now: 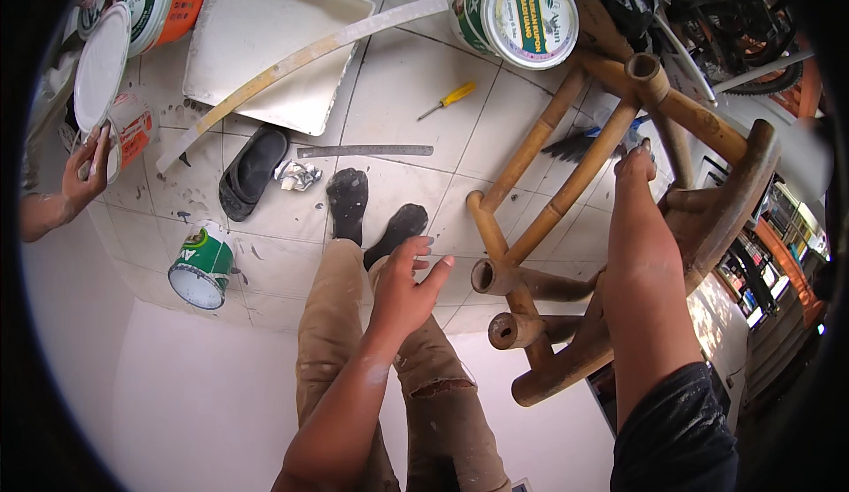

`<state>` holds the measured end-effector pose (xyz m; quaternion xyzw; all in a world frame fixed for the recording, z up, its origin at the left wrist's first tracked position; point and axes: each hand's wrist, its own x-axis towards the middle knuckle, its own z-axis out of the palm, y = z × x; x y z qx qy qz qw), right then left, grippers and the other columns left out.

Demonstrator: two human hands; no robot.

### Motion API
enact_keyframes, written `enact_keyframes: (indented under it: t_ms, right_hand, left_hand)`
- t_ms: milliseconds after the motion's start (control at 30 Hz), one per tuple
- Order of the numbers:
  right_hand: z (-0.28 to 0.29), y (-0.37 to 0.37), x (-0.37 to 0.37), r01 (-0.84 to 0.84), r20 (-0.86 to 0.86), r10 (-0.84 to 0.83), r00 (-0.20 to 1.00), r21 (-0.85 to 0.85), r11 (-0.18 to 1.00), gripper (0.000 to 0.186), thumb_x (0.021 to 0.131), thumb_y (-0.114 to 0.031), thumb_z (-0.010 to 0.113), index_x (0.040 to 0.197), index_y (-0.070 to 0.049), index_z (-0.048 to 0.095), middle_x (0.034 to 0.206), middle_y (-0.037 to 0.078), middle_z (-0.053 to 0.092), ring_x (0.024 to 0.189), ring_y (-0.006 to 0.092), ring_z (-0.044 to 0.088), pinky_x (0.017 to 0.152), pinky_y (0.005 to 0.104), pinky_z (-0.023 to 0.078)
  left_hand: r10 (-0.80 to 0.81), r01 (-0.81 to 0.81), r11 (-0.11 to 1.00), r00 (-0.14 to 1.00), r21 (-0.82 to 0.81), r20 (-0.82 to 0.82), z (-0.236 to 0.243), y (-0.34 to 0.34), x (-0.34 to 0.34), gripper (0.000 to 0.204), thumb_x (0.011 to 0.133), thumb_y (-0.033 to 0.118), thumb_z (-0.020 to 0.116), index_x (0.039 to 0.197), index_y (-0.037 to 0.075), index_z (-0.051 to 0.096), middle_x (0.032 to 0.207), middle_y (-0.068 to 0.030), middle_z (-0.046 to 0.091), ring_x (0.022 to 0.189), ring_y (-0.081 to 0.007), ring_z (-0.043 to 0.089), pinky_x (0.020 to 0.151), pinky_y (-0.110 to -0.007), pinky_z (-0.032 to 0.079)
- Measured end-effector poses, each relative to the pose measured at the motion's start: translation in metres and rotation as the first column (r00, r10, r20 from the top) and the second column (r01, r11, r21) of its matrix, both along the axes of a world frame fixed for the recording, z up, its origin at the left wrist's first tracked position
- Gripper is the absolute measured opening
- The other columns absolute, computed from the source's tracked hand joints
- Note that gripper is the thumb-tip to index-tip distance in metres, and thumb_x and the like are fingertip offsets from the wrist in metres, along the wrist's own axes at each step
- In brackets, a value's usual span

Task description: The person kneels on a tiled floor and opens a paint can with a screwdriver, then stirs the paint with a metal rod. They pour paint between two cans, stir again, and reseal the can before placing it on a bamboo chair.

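Observation:
My left hand (409, 281) hangs open above my knees, fingers spread, holding nothing. A bamboo chair frame (566, 191) lies tipped on the tiled floor just to its right. My right hand (637, 163) reaches over that frame and is closed on a dark paintbrush (575, 144), whose bristles point left between two bamboo poles. My feet in dark socks (349, 200) rest on the tiles ahead of me.
Another person's hand (88, 169) at the left holds a small paint can (133, 129) and lid. Also on the floor are a white tray (265, 41), a long board (301, 58), large paint tubs (517, 19), a green can (203, 266), a sandal (252, 172), a metal ruler (364, 149), a yellow screwdriver (449, 98).

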<state>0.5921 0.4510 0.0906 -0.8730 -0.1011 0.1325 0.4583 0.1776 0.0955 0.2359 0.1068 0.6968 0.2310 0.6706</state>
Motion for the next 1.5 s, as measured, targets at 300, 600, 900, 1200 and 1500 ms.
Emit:
enact_keyframes:
  t_ms: [300, 600, 900, 1200, 1500]
  right_hand:
    - [0.095, -0.034, -0.07, -0.199, 0.543, 0.342, 0.767, -0.306, 0.931, 0.075, 0.086, -0.017, 0.092, 0.15, -0.003, 0.058, 0.141, 0.021, 0.066, 0.109, 0.0365, 0.073, 0.093, 0.0481, 0.063]
    - [0.194, -0.106, -0.17, -0.731, 0.261, 0.796, 0.547, -0.315, 0.606, 0.063, 0.09, -0.02, 0.09, 0.144, -0.005, 0.061, 0.112, 0.015, 0.073, 0.088, 0.0275, 0.071, 0.078, 0.0404, 0.063]
    - [0.243, -0.343, -0.342, -0.787, 0.168, 0.824, -0.541, -0.447, -0.425, 0.049, 0.083, 0.0, 0.084, 0.129, -0.002, 0.067, 0.134, 0.016, 0.054, 0.122, 0.0345, 0.059, 0.107, 0.045, 0.051]
    - [0.229, -0.642, -0.524, -0.597, -0.228, 0.611, -0.758, -0.137, -0.791, 0.046, 0.077, -0.014, 0.088, 0.118, 0.003, 0.074, 0.118, 0.018, 0.066, 0.109, 0.032, 0.069, 0.097, 0.0407, 0.056]
    - [0.134, -0.756, -0.625, -0.662, -0.653, 0.538, -0.533, -0.075, -0.746, 0.071, 0.09, -0.038, 0.092, 0.132, 0.011, 0.064, 0.089, 0.01, 0.072, 0.066, 0.0079, 0.059, 0.049, 0.0235, 0.041]
  left_hand:
    - [0.344, -0.326, 0.928, 0.935, 0.18, -0.081, -0.011, -0.051, 0.038, 0.056, 0.096, 0.035, 0.083, 0.137, 0.002, 0.063, 0.121, -0.0187, 0.072, 0.101, -0.0294, 0.074, 0.086, -0.042, 0.06]
    - [0.595, -0.56, 0.788, 0.8, 0.257, -0.082, 0.034, -0.16, 0.067, 0.06, 0.096, 0.038, 0.084, 0.141, 0.007, 0.061, 0.122, -0.0156, 0.072, 0.102, -0.0279, 0.073, 0.088, -0.042, 0.06]
    - [0.513, -0.343, 0.847, 0.726, 0.406, -0.458, 0.029, -0.261, -0.034, 0.097, 0.081, 0.031, 0.093, 0.162, 0.014, 0.041, 0.146, -0.0175, 0.059, 0.132, -0.0382, 0.061, 0.108, -0.052, 0.052]
    - [0.544, -0.367, 0.837, 0.63, 0.406, -0.554, 0.011, -0.453, -0.106, 0.113, 0.074, 0.051, 0.092, 0.167, 0.017, 0.04, 0.166, -0.0128, 0.048, 0.157, -0.0323, 0.04, 0.129, -0.056, 0.024]
    - [0.622, -0.548, 0.763, 0.48, 0.342, -0.619, -0.051, -0.591, -0.162, 0.058, 0.083, 0.033, 0.087, 0.131, 0.008, 0.064, 0.112, -0.0156, 0.074, 0.103, -0.0388, 0.073, 0.087, -0.051, 0.059]
